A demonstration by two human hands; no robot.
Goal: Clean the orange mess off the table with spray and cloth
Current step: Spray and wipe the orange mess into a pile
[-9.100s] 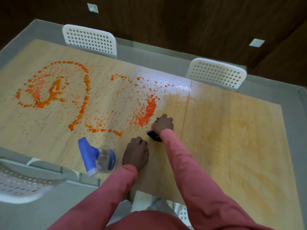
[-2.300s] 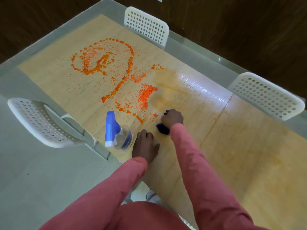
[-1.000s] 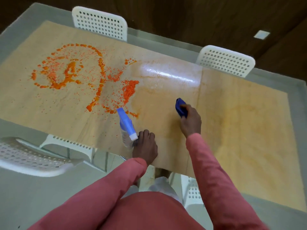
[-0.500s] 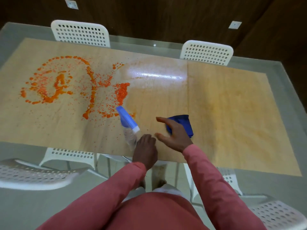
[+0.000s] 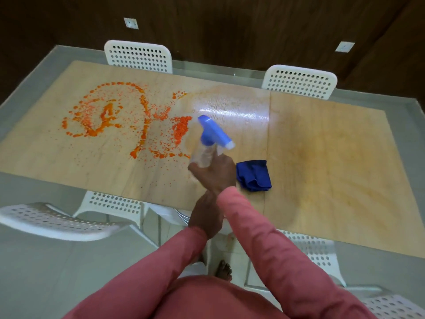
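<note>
Orange mess point(image 5: 108, 116) covers the left half of the wooden table top point(image 5: 333, 157), in a ring of blobs and a scatter of crumbs reaching the middle. My right hand point(image 5: 213, 173) grips the clear spray bottle point(image 5: 207, 150) by its body, above the table's near middle. Its blue head points to the right. The blue cloth point(image 5: 254, 174) lies crumpled on the table just right of that hand, touched by neither hand. My left hand point(image 5: 204, 217) is at the near table edge under my right wrist, its fingers hidden.
Two white perforated chairs stand at the far side point(image 5: 138, 56) point(image 5: 299, 80). Another chair point(image 5: 57, 222) is at the near left. The table's right half shows a faint orange smear. A wet glare marks the far middle.
My right hand has left the cloth on the table and taken the spray bottle from my left hand. The bottle is now raised, and my left hand has dropped to the table edge.
</note>
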